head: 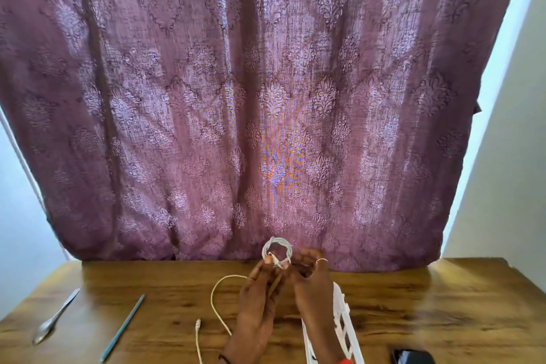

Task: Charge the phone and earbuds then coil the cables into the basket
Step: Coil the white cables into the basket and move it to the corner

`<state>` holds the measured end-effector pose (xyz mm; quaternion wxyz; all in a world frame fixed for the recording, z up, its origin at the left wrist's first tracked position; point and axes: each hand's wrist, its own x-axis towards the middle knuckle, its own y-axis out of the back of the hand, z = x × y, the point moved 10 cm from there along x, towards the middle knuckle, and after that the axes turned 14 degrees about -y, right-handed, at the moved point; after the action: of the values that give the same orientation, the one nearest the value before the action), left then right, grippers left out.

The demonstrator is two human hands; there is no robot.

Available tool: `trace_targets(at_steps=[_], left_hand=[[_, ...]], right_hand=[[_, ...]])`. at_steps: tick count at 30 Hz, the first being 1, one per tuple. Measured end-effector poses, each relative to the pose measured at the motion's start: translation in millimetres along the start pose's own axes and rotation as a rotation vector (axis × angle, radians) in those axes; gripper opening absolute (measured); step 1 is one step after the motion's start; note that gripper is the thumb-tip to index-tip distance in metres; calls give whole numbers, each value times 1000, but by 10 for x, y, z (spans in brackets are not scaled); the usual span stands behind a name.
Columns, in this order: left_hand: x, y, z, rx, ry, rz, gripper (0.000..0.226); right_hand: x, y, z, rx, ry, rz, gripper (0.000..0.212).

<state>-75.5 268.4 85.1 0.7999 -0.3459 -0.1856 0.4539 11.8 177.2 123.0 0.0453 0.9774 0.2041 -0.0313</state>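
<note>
A white cable wound into a small coil [277,249] is held up above the wooden table [165,284], in front of the curtain. My left hand [260,301] pinches the coil's lower left side. On the coil's lower right side, my right hand [310,284], with a ring on one finger, pinches it too. A second white cable [215,303] lies loose on the table to the left of my hands, its plug end [198,323] near the front. The white basket [342,322] stands under my right forearm. A dark phone [413,357] shows at the bottom right edge.
A purple patterned curtain [251,97] hangs behind the table's back edge. A metal spoon [53,319] and a teal pencil-like stick [122,328] lie on the left part of the table. White wall [508,156] is on the right.
</note>
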Motion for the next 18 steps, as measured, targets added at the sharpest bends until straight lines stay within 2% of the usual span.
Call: trace_targets(at_steps=[2,8,14,18], left_hand=[[13,18,3,6,-10,-2,17],[27,61,-57,75,58,-59,17],[-19,-19,-18,414,114,-265,21],[-20,-96,12,495,157,-346,21]], right_hand=[[15,10,15,-37,2,6,20],[85,28,27,-145,37,-17,18],[153,138,26,-222,59,-54,22],[130,86,-57,-345,154,-78,25]])
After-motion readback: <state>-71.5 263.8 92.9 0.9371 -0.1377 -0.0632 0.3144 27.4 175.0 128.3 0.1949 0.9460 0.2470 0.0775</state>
